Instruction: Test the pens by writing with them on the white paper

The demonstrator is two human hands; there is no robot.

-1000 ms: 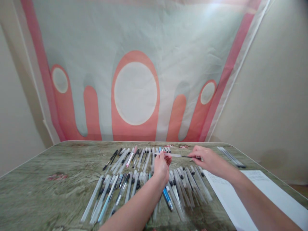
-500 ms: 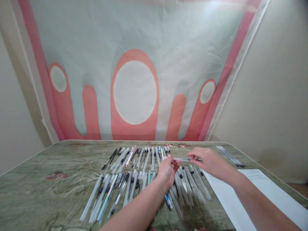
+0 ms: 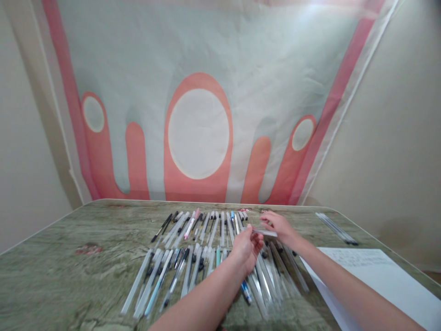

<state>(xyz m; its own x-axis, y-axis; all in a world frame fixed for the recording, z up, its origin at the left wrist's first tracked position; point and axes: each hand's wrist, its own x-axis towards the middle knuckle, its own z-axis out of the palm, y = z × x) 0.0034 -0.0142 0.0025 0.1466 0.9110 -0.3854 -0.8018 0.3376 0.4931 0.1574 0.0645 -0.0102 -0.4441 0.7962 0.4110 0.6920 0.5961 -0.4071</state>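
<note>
Rows of pens (image 3: 193, 257) crowd beneath both hands (image 3: 263, 236)

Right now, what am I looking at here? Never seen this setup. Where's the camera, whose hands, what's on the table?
There is no machine: a person works with bare hands, and the single camera sits on their head, looking forward and down. The left hand and right hand together pinch one clear pen just above the table. Below lie two rows of pens, mostly clear, some with black, blue or pink parts. A white sheet of paper lies to the right, with a few more pens beyond it. A red and pale cloth hangs behind.
</note>
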